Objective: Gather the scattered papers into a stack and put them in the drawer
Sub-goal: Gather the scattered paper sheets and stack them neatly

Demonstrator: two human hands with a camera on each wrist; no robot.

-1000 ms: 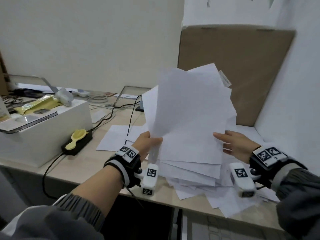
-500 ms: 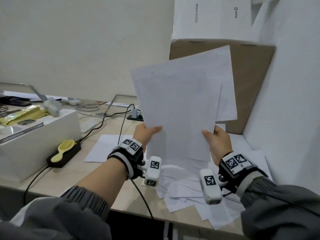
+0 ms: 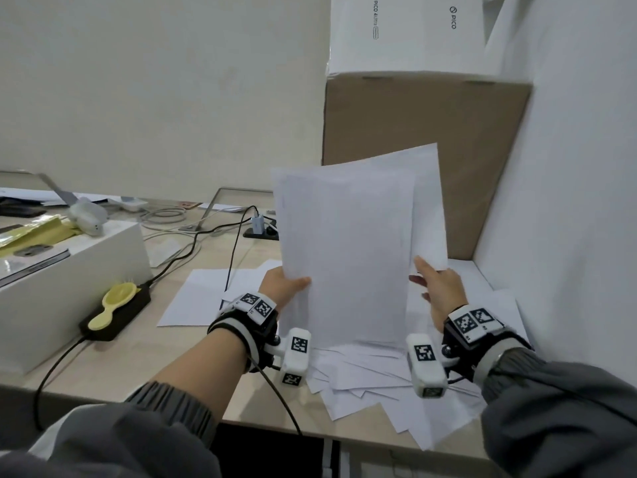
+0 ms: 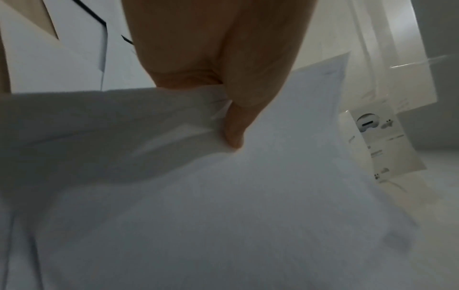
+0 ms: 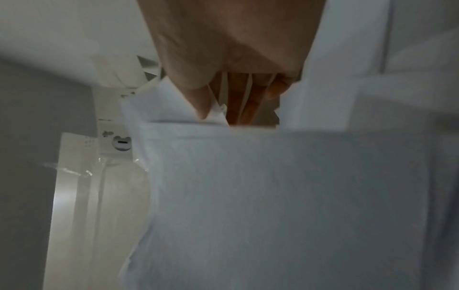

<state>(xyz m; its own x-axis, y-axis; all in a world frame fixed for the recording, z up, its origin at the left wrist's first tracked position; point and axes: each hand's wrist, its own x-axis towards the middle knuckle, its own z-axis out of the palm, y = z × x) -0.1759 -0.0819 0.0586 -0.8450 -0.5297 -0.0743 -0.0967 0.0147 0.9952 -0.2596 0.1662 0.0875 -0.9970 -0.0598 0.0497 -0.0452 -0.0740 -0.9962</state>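
Note:
A stack of white papers (image 3: pixel 344 253) stands upright over the desk, its lower edge down at the loose papers (image 3: pixel 372 374) fanned out near the desk's front edge. My left hand (image 3: pixel 286 288) pinches the stack's left edge, thumb (image 4: pixel 233 117) in front. My right hand (image 3: pixel 434 288) holds the right edge, thumb (image 5: pixel 198 98) in front and fingers (image 5: pixel 248 102) behind, with sheets between them. One sheet sticks out higher at the back right. More single sheets (image 3: pixel 200 294) lie flat to the left. No drawer shows plainly.
A white box (image 3: pixel 69 270) stands at the left, with a black power strip (image 3: pixel 117 315) and a yellow scoop-shaped thing (image 3: pixel 113 301) before it. Cables (image 3: pixel 213 236) cross the desk. A brown carton (image 3: pixel 413 139) with a white box (image 3: pixel 406 32) on top stands behind; a white wall closes the right.
The fanned sheets have been drawn together into a squarer upright stack. Both hands have brought it down from high in front of the carton to the loose papers.

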